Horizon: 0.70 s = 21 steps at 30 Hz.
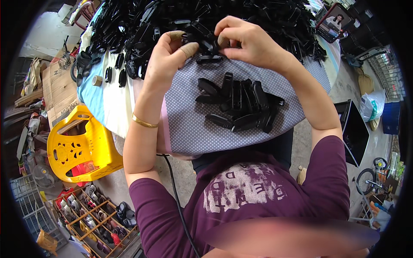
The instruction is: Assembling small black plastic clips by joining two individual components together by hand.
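My left hand (174,56), with tan wraps on its thumb and forefinger, pinches a long black plastic piece (209,45) at the near edge of a big heap. Across from it, my right hand (251,43) is closed, its thumb and fingertips at the piece's other end. Just below the fingers lies another black piece (210,59). Nearer me, a small pile of similar black pieces (247,101) rests on the dotted grey cloth (185,124). The fingers partly hide the held piece, and its exact kind is unclear.
The heap of black pieces (142,26) covers the table's far side. A tan roll (97,80) and a few loose pieces lie at left. A yellow plastic chair (86,146) stands left of the table, a shoe rack (92,219) below it. A screen (335,21) is at far right.
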{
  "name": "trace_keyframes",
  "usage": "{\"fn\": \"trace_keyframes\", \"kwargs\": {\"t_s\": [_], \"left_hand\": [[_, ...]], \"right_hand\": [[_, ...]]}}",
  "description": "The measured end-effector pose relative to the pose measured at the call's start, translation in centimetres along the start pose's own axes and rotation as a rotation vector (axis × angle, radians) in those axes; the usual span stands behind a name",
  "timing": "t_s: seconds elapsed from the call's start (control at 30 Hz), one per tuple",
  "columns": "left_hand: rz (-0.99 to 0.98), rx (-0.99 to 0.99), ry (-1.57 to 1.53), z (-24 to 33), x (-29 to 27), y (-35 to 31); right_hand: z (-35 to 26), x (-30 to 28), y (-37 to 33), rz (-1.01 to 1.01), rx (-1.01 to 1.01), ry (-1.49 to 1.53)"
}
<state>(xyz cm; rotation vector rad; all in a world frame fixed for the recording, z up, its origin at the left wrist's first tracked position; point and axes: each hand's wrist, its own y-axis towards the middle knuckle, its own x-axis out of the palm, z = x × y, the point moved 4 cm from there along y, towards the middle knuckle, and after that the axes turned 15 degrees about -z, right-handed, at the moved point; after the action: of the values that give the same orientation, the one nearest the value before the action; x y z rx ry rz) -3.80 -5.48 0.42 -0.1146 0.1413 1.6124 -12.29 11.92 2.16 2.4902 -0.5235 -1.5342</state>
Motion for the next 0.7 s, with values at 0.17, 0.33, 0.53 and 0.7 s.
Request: {"fn": "trace_keyframes", "kwargs": {"t_s": [0.17, 0.33, 0.53, 0.7], "left_hand": [[-0.189, -0.015, -0.240, -0.7, 2.0, -0.2], [-0.208, 0.091, -0.513, 0.1, 3.4, -0.4], [-0.173, 0.104, -0.423, -0.5, 2.4, -0.5], [-0.101, 0.185, -0.327, -0.1, 2.3, -0.5]], "right_hand": [[0.7, -0.7, -0.2, 0.045, 0.182, 0.397], [-0.4, 0.2, 0.0, 0.102, 0.182, 1.001], [-1.2, -0.1, 0.1, 0.329, 0.003, 0.915], [0.1, 0.6, 0.0, 0.068, 0.146, 0.476]]}}
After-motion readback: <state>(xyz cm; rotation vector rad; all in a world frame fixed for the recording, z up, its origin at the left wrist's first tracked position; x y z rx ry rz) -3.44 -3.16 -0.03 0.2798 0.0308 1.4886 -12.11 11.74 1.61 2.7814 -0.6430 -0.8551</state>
